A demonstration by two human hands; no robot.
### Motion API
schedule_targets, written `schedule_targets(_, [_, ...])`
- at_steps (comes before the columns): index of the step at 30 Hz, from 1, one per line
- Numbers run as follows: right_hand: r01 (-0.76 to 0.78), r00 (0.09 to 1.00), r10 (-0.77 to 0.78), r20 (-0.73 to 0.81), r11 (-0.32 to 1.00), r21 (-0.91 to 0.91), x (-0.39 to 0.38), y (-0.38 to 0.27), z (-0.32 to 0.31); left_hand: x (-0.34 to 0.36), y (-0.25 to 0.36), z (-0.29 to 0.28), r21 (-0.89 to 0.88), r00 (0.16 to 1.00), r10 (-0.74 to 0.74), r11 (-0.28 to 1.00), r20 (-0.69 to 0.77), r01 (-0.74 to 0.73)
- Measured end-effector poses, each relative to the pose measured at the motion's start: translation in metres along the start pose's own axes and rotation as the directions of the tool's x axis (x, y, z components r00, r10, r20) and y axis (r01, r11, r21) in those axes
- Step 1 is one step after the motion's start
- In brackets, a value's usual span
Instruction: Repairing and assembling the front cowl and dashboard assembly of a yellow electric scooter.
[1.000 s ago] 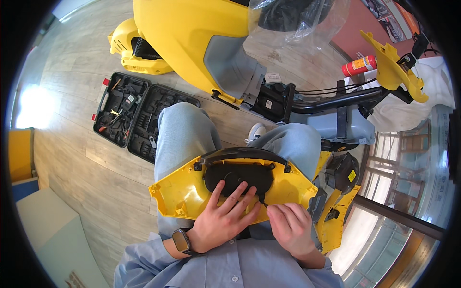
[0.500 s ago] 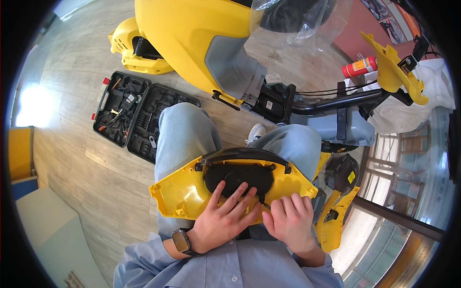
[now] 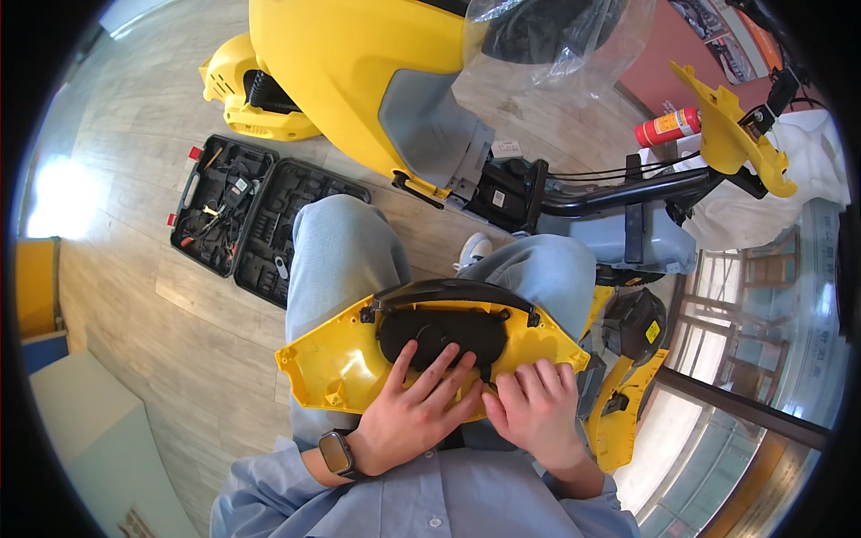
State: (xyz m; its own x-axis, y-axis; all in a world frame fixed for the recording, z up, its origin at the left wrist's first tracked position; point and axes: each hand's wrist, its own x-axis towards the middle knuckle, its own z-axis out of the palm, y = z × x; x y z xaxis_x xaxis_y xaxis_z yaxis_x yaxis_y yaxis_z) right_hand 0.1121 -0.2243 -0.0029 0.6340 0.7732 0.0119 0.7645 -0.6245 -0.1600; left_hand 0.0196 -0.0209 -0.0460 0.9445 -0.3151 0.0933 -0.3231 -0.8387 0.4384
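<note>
A yellow plastic scooter panel (image 3: pixel 335 354) lies hollow side up across my thighs. Set into its middle is a black oval lamp-like housing (image 3: pixel 429 330), with a curved black strip (image 3: pixel 456 290) along the far edge. My left hand (image 3: pixel 414 408) lies over the housing, fingers spread, the fingertips on the black part. Close to its right, my right hand (image 3: pixel 536 405) is curled at the panel's near edge, thumb and forefinger together. A short dark piece, perhaps a cable, shows between the hands. What the right fingers grip is hidden.
A partly stripped yellow and grey scooter (image 3: pixel 359 81) stands ahead, with a black tube and handlebar part to the right. An open black tool case (image 3: pixel 235 211) lies on the floor at left. More yellow panels (image 3: pixel 621 412) sit at my right. A red extinguisher (image 3: pixel 668 127) is beyond.
The whole view has shifted very slightly left. Both hands and the panel keep nearly the same positions relative to each other.
</note>
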Motion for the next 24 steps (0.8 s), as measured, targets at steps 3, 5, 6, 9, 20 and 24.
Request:
schedule_targets(3, [0.041,0.999,-0.04,-0.032,0.998,0.041,-0.003,0.006,0.008,0.0,0.0,0.0,0.015,0.999,0.017,1.0,-0.033,-0.017])
schedule_targets(5, [0.055,0.998,-0.054,-0.017,0.997,0.048,-0.006,0.007,0.011,-0.001,0.0,-0.001,0.018,1.0,0.002,1.0,0.007,-0.002])
schedule_targets(6, [0.069,0.998,-0.069,-0.002,0.996,0.055,-0.008,0.008,0.012,-0.001,0.001,-0.001,0.018,1.0,0.002,1.0,0.008,-0.002])
schedule_targets(9, [0.039,0.999,-0.042,0.033,0.995,0.096,-0.01,0.009,0.014,0.0,0.0,-0.001,0.002,1.0,-0.001,1.0,0.005,0.001])
schedule_targets(20, [-0.004,0.997,0.01,-0.078,0.997,0.075,-0.01,0.005,0.015,0.0,0.0,0.001,-0.002,1.0,0.013,1.0,-0.024,-0.013])
schedule_targets(24, [0.024,0.994,-0.027,-0.106,0.999,-0.028,-0.01,0.002,0.014,0.0,-0.001,0.001,0.014,0.999,0.025,1.0,-0.022,-0.024])
